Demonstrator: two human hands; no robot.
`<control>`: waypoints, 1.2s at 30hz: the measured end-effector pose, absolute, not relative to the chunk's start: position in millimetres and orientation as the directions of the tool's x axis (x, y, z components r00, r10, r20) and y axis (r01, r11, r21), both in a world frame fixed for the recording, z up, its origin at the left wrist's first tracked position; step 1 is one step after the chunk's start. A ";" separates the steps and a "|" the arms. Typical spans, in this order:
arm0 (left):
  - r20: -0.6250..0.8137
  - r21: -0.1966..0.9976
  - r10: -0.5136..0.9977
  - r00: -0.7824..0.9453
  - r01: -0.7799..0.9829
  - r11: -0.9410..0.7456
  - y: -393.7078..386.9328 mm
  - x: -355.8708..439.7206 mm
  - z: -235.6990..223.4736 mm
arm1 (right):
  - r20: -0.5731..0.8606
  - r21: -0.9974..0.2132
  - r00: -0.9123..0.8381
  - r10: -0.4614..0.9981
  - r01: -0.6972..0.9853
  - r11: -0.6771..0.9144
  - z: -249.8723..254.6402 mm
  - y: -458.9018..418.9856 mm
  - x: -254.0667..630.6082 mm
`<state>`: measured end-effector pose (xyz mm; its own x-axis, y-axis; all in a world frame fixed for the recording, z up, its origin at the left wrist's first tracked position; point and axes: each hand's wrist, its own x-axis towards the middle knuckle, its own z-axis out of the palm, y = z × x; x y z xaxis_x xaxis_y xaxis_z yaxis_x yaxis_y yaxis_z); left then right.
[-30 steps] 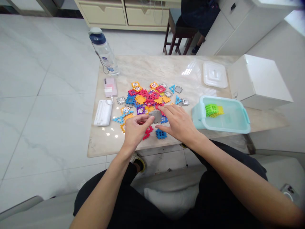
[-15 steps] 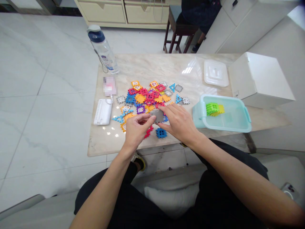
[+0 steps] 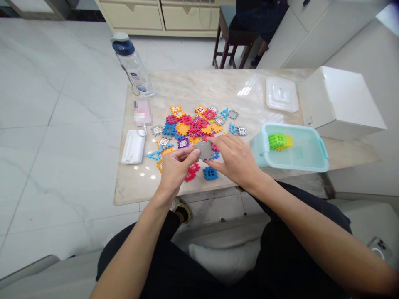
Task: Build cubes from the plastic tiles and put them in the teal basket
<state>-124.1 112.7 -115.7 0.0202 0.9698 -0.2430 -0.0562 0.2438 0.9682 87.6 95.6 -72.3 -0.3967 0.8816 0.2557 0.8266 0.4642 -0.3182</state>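
Both forearms reach forward from the lap over the near edge of the marble desk (image 3: 199, 87), wrists turned inward so the hands meet. The left hand (image 3: 176, 170) is palm down with its fingers curled, and the right hand (image 3: 233, 160) is arched with its fingers reaching across. Between them is a grey square plastic tile (image 3: 205, 150): the left grip closes on its left edge, while the right grip holds its right side between thumb and fingers. A second ago the left fingers stood open, just short of the tile; now they touch it.

The tile is at the near edge of a heap of multicoloured interlocking tiles (image 3: 190, 128), just above a blue tile (image 3: 210, 173) and a red tile (image 3: 190, 172). To the right, a teal plastic tub (image 3: 289, 160) holds a stack of green tiles (image 3: 277, 141).
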 end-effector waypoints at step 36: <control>-0.338 0.929 0.940 0.050 -0.139 0.342 131.4 -137.9 -115.7 | 0.187 -0.272 -0.445 0.876 0.833 0.482 -109.8 80.1 133.7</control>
<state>-137.9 131.4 -115.7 0.0503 0.9398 -0.3381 -0.1388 0.3418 0.9295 133.7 80.1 -109.8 -0.4451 0.8756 0.1874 0.8330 0.4817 -0.2723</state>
